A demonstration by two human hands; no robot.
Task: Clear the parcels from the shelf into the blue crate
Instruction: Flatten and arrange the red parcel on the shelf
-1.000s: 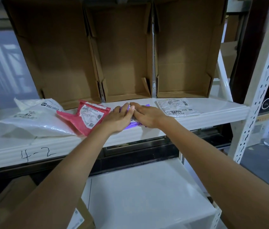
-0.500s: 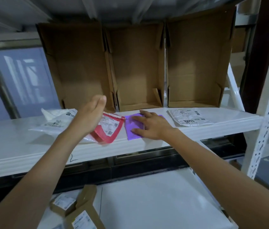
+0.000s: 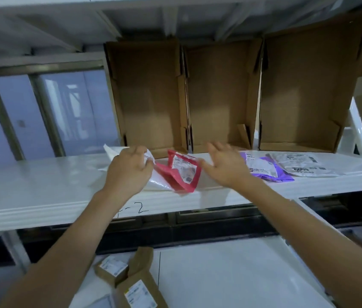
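Several flat parcels lie on the white shelf (image 3: 42, 185). At the left is a white poly parcel (image 3: 156, 183), with a red parcel (image 3: 182, 172) resting partly on it. My left hand (image 3: 129, 172) has its fingers curled on the white parcel's upper edge. My right hand (image 3: 226, 167) hovers open just right of the red parcel, with its thumb close to that parcel's edge. A purple parcel (image 3: 264, 170) lies free to the right of that hand. Beyond it is a grey-white parcel (image 3: 302, 165). The blue crate is not in view.
Three open cardboard boxes (image 3: 220, 96) stand upright along the back of the shelf. On the lower shelf (image 3: 220, 274) lie small cardboard boxes (image 3: 135, 283) with labels. A white upright post (image 3: 360, 134) stands at the right. Windows are behind on the left.
My right hand has come off the purple parcel and moved left toward the red one. My left hand has dropped from the air onto the white parcel.
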